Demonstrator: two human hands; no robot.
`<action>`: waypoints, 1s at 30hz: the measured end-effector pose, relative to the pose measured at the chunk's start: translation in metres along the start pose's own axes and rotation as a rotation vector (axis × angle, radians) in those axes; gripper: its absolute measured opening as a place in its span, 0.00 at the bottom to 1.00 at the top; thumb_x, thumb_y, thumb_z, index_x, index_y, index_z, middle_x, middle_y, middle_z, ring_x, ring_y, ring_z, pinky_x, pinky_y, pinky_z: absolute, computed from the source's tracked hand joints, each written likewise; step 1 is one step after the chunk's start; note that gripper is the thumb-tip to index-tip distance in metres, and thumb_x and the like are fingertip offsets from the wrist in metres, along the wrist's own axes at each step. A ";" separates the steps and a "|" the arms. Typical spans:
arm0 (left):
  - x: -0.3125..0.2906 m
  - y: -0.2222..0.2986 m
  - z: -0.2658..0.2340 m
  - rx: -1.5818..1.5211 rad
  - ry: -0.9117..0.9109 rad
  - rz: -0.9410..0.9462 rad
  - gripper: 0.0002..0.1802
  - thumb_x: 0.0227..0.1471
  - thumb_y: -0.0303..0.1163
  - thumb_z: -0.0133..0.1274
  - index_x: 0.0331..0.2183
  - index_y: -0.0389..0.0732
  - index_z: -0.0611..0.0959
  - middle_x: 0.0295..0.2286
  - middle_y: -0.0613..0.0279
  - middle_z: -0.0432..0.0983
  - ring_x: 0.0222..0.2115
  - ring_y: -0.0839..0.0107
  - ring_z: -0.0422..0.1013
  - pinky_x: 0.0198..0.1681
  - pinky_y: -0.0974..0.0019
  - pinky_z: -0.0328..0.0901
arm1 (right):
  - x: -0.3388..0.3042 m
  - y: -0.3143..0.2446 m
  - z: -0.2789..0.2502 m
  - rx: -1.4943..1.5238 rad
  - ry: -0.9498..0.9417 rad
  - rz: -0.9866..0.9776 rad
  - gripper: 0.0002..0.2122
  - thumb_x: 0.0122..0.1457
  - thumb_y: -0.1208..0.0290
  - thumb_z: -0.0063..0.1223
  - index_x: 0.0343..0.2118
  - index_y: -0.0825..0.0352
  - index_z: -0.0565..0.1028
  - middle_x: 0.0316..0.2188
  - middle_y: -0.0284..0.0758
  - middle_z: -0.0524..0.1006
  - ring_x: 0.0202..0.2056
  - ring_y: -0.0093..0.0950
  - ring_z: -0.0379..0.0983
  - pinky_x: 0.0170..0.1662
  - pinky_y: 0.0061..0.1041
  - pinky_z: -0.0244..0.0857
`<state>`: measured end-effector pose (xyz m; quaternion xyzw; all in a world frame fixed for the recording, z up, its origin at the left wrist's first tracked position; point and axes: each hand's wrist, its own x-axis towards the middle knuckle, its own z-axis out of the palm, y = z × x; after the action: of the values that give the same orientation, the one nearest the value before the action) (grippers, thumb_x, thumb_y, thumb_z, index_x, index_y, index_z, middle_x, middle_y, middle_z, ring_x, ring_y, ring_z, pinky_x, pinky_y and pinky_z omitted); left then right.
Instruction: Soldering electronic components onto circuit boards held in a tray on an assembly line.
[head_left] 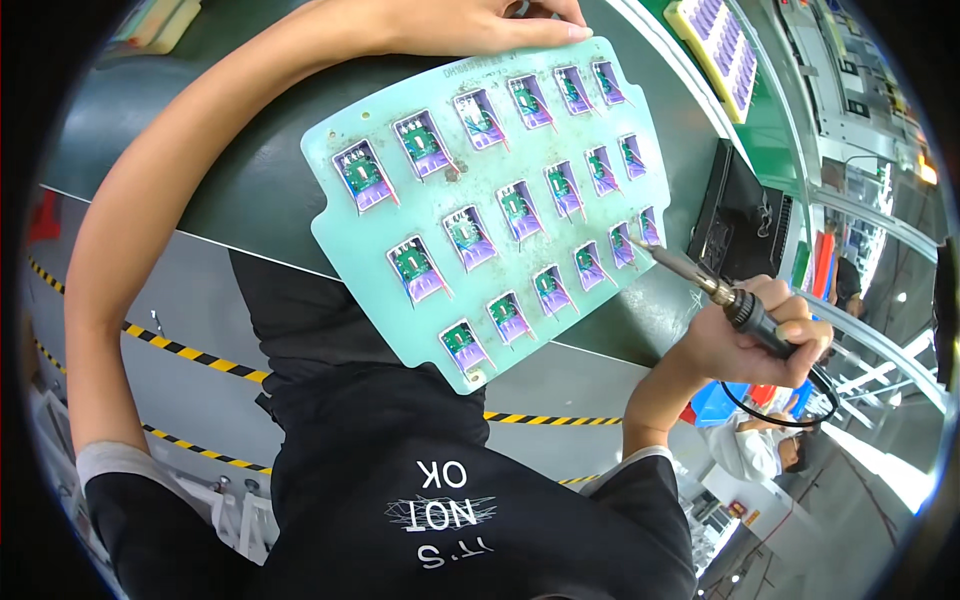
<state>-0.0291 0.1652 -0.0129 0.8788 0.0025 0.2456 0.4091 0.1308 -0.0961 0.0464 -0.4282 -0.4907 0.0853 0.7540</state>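
Observation:
A pale green fixture board (365, 250) lies tilted before me, with rows of cutouts that hold purple housings with small green circuit boards (412, 262) and thin red and blue wires. My right hand (765, 335) is closed round the dark handle of a soldering iron (745, 310). Its metal tip points left, at or just over a circuit board (622, 246) near the board's right edge; contact cannot be made out. My left hand (480, 25) rests at the far edge of the fixture, thumb and finger bent together. The frame's upper edge cuts off part of it.
A dark green worktop (260, 150) lies under the fixture. Right of it stands a black tray-like item (740, 215). A yellowish tray with purple parts (715, 50) sits beyond a pale rail. A black cable (775, 422) loops below my right hand. Another person (750, 450) is farther right.

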 end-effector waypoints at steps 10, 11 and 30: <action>0.002 -0.002 0.002 0.049 -0.016 0.052 0.16 0.51 0.38 0.45 0.36 0.38 0.80 0.29 0.48 0.76 0.31 0.53 0.72 0.33 0.59 0.66 | -0.003 0.003 0.020 -0.092 -0.105 0.107 0.13 0.59 0.65 0.35 0.20 0.64 0.61 0.07 0.27 0.55 0.07 0.17 0.46 0.11 0.17 0.39; 0.000 -0.001 0.000 0.078 -0.041 0.033 0.17 0.51 0.39 0.45 0.37 0.38 0.79 0.30 0.48 0.75 0.31 0.52 0.72 0.33 0.58 0.65 | -0.003 0.006 0.026 -0.080 -0.106 0.110 0.13 0.59 0.65 0.35 0.20 0.64 0.61 0.07 0.27 0.55 0.07 0.17 0.46 0.11 0.17 0.39; -0.001 0.005 -0.004 0.095 -0.068 0.047 0.17 0.52 0.38 0.43 0.39 0.40 0.78 0.30 0.48 0.76 0.32 0.52 0.71 0.34 0.57 0.66 | -0.008 0.012 0.060 -0.254 -0.010 -0.036 0.11 0.52 0.65 0.40 0.17 0.61 0.59 0.05 0.24 0.54 0.05 0.14 0.42 0.09 0.15 0.38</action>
<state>-0.0324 0.1648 -0.0073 0.9050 -0.0202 0.2245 0.3608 0.0813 -0.0596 0.0415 -0.5110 -0.5090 0.0110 0.6926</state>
